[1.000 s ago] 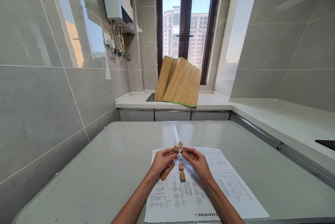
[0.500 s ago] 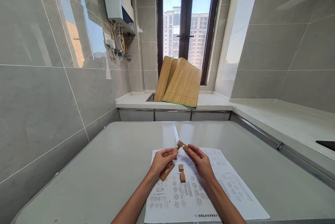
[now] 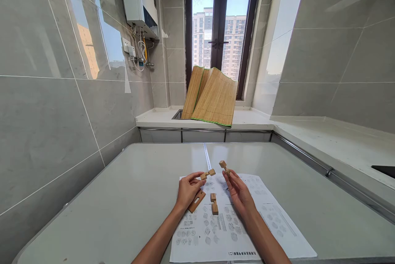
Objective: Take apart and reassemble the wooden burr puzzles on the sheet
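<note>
My left hand (image 3: 189,190) pinches a notched wooden puzzle piece (image 3: 211,172) by one end, its other end pointing right. Across a small gap, my right hand (image 3: 237,190) grips a second notched wooden piece (image 3: 222,164), tilted with its free block up and to the left. The two pieces are apart. Between the hands, a third notched wooden piece (image 3: 214,208) lies on the printed sheet (image 3: 216,247). A flat brown wooden piece with a slot (image 3: 196,202) lies under my left hand, partly covered by it.
The sheet, printed with small diagrams, lies on a pale table (image 3: 138,198). Behind the table a white counter (image 3: 160,120) holds a folded bamboo mat (image 3: 216,95) in front of the window. A tiled wall (image 3: 46,132) runs along the left.
The two pieces in my hands were together and are now apart. My right hand's piece has risen with its block tipped up; my left hand's piece has turned to point right.
</note>
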`<state>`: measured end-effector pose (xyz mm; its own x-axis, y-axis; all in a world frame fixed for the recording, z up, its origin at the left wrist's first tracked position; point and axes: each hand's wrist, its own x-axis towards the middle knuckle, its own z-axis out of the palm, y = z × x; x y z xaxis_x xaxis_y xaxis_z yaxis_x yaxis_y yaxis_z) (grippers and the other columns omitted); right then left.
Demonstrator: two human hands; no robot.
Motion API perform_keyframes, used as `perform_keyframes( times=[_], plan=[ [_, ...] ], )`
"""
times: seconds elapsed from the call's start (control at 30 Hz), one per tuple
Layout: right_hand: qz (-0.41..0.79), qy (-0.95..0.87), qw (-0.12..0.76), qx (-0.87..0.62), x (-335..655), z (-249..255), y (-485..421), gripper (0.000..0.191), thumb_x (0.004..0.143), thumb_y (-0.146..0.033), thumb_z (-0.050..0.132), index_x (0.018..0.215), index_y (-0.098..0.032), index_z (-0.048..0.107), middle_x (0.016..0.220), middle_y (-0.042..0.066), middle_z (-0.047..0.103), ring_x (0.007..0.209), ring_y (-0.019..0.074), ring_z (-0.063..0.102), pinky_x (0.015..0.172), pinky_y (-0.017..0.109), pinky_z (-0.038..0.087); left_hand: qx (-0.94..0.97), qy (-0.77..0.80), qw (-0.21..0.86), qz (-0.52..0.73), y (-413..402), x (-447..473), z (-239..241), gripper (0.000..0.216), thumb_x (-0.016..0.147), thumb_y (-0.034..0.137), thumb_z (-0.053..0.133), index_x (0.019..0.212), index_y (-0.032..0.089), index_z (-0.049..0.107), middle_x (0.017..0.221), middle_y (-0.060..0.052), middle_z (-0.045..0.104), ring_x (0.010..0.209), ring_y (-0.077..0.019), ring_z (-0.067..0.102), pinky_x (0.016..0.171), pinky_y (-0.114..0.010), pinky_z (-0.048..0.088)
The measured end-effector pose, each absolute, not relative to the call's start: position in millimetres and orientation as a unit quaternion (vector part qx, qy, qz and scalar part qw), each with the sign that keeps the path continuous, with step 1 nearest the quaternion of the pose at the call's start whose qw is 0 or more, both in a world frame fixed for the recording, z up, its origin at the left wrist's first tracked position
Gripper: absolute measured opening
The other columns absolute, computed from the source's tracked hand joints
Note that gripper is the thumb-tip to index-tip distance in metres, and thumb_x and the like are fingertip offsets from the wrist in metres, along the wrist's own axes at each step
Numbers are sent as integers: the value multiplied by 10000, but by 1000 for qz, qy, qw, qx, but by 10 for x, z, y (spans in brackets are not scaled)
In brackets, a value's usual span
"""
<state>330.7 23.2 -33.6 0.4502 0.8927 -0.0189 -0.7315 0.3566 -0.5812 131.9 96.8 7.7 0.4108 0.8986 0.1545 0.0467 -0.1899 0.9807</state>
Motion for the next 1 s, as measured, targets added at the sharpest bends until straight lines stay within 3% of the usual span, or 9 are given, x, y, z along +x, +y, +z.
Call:
perform_keyframes(
  times=[0.27, 0.4, 0.57, 0.7, 0.8, 1.0],
  plan=[
    [501, -141, 812, -264, 3325, -372, 243, 229, 773, -167, 829, 978, -193, 729, 1076, 47, 780, 1144, 218, 703, 1027, 272, 576, 747, 326, 387, 431, 874, 1319, 144, 307, 816, 399, 714, 1064, 236, 794, 851, -39, 779, 689, -179, 662, 701, -294, 538],
    [500, -132, 810, -276, 3317, -376, 251, 234, 761, -156, 831, 967, -187, 724, 1056, 50, 782, 1128, 219, 711, 1012, 269, 583, 804, 341, 324, 364, 902, 1336, 25, 305, 847, 379, 679, 1107, 254, 778, 990, -57, 775, 838, -216, 676, 810, -330, 521],
    [504, -134, 804, -286, 3315, -396, 267, 278, 729, -183, 863, 966, -182, 718, 1033, 54, 787, 1148, 229, 701, 1011, 271, 582, 858, 381, 234, 254, 905, 1378, -96, 279, 852, 330, 671, 1113, 308, 767, 1016, -67, 715, 1036, -279, 620, 844, -375, 466],
    [498, -156, 802, -290, 3325, -413, 269, 267, 733, -224, 868, 958, -193, 729, 1054, 56, 783, 1170, 254, 688, 1038, 315, 573, 902, 289, 197, 254, 835, 1346, -15, 391, 882, 199, 594, 1249, 301, 682, 1121, -77, 681, 1099, -278, 572, 921, -409, 447],
    [494, -171, 798, -300, 3325, -418, 271, 251, 736, -248, 865, 945, -204, 734, 1053, 53, 783, 1169, 266, 688, 1040, 346, 576, 938, 197, 152, 241, 785, 1293, 73, 487, 842, 69, 532, 1216, 341, 684, 1263, -59, 614, 1206, -279, 509, 1012, -444, 401],
    [498, -172, 794, -303, 3330, -418, 273, 249, 739, -264, 858, 947, -196, 740, 1053, 56, 780, 1165, 263, 688, 1042, 342, 570, 952, 161, 154, 212, 790, 1231, 135, 398, 701, 211, 757, 1086, 305, 720, 1307, -72, 571, 1276, -353, 448, 1065, -508, 364]
  ],
)
